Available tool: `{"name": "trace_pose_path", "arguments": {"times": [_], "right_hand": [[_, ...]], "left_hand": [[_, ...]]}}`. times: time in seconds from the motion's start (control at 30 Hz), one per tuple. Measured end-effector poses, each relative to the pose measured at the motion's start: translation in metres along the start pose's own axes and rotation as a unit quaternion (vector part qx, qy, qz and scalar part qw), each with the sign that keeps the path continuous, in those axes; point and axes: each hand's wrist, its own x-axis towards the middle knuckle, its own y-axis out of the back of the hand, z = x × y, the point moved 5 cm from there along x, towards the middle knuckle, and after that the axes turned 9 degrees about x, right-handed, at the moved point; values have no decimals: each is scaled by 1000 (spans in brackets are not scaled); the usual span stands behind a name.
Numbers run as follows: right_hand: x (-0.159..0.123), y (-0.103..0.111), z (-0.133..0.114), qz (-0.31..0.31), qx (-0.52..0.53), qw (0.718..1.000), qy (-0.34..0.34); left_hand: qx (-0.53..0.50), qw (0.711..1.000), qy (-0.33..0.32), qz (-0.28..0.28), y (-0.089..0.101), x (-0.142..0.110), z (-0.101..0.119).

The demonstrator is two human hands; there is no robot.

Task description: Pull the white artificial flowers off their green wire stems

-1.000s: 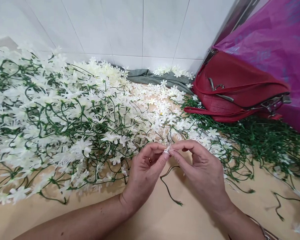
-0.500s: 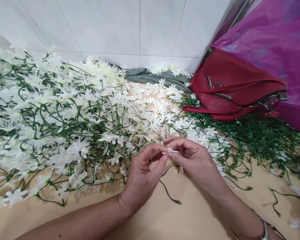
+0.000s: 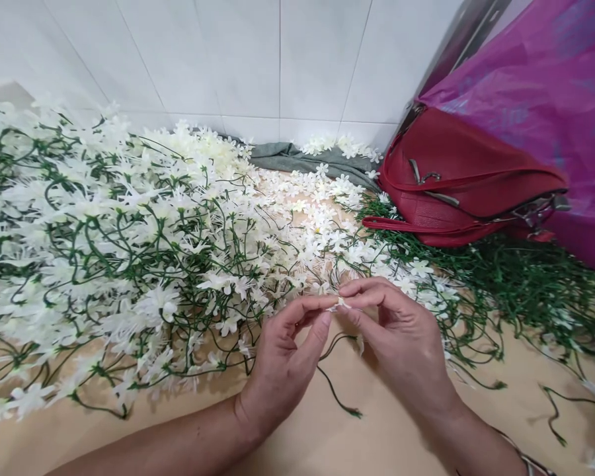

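A small white artificial flower piece (image 3: 341,304) is pinched between the fingertips of both hands, mostly covered by them. My left hand (image 3: 290,357) is closed on it from the left, thumb below the forefinger. From the right, my right hand (image 3: 406,337) grips the same piece between thumb and fingers. Just under the fingertips, a thin green stem (image 3: 334,387) lies on the tan tabletop (image 3: 297,443). Loose white blossoms (image 3: 322,231) are scattered behind the hands.
On the left rises a large heap of white artificial flowers with green stems (image 3: 129,231). At the right, a red handbag (image 3: 466,178) rests on a pile of green stems (image 3: 525,277), beside a purple plastic bag (image 3: 530,86). Grey cloth (image 3: 287,155) lies along the tiled wall (image 3: 317,59).
The fingertips shift around the small white piece, and the right fingers open slightly and close on it again. Both hands stay in nearly the same place.
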Motion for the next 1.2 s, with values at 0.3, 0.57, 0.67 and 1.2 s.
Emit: {"name": "trace_pose_path", "arguments": {"times": [0.3,0.57,0.67,1.2], "right_hand": [[-5,-6,-14,-27,-54,995,75],[-3,-5,-8,-12,5,1000,21],[4,5,-8,43,20,999,14],[21,39,3,128,-20,991,8]], "left_hand": [[1,999,-24,43,4,0,2],[36,997,-59,21,4,-2,7],[71,993,-90,29,7,-5,15],[380,815,-301,-318,-24,-23,14]]}}
